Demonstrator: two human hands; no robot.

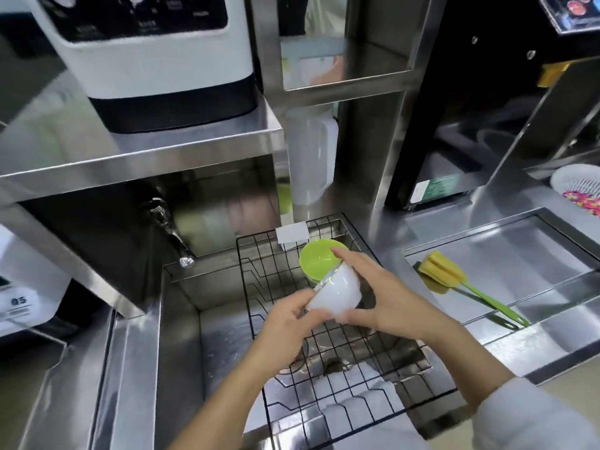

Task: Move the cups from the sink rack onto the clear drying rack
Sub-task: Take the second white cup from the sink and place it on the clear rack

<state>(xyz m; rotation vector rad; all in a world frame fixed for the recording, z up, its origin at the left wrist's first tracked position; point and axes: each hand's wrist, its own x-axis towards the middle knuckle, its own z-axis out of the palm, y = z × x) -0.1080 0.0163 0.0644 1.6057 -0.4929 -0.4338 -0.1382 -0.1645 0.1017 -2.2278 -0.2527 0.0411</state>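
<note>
A black wire sink rack spans the steel sink. Above its middle I hold a white translucent cup, tilted with its mouth toward the far side. My left hand grips its near lower edge and my right hand wraps its right side, index finger stretched over the top. A green cup stands upright at the rack's far end, just behind the white one and touching its rim. The clear drying rack does not show in this view.
A chrome tap hangs over the sink's far left. A yellow sponge brush with a green handle lies on the steel drainboard to the right. A translucent pitcher stands behind the rack. A white basket sits far right.
</note>
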